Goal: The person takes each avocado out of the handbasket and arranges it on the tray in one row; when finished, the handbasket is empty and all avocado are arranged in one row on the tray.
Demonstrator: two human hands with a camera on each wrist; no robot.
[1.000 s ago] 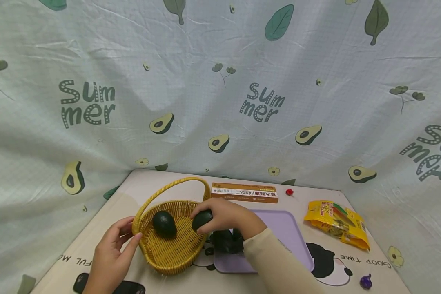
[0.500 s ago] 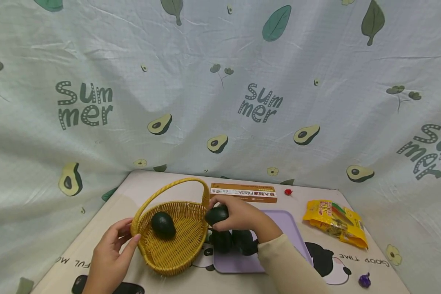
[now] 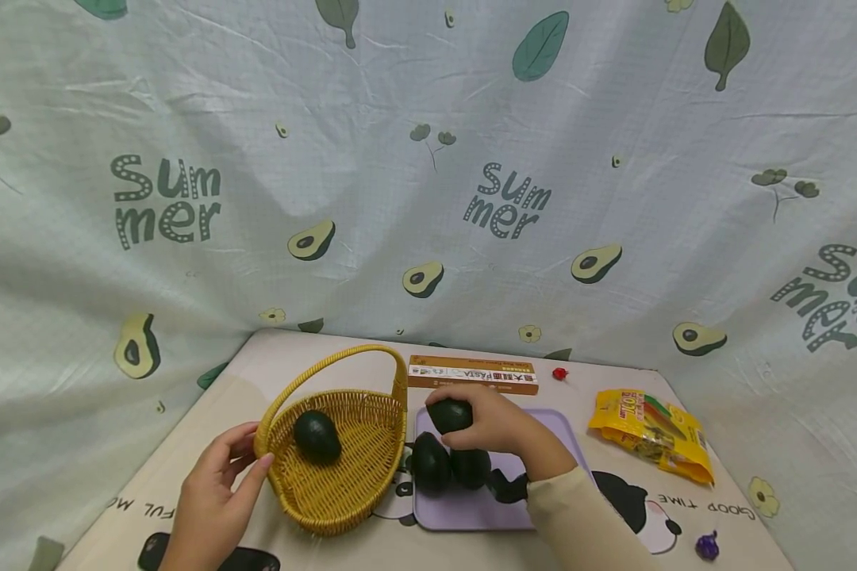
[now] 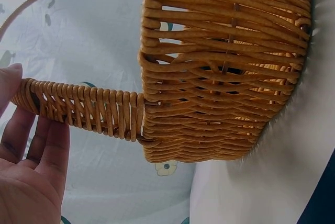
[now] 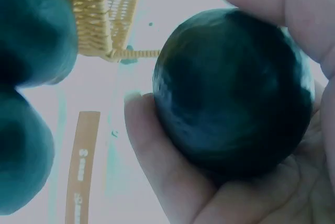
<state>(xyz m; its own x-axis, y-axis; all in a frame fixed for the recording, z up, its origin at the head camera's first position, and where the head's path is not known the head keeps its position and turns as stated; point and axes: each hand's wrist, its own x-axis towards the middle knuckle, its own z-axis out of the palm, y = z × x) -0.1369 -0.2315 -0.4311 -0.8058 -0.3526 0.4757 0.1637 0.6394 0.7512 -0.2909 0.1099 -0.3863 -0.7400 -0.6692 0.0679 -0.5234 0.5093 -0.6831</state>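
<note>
Right hand (image 3: 496, 424), fingers curled round a dark green avocado (image 3: 450, 415) above the lilac tray (image 3: 464, 514) — probably firm, fairly light, smooth enough to slip, best held about its widest girth — while the left hand (image 3: 217, 484) pinches the basket handle (image 4: 78, 108).

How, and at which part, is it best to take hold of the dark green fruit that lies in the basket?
Probably around its rounded middle, from above and the right: the egg-shaped fruit lies nearer the left side of the basket, with bare wicker to its right, while the left hand holds the left end of the handle.
</note>
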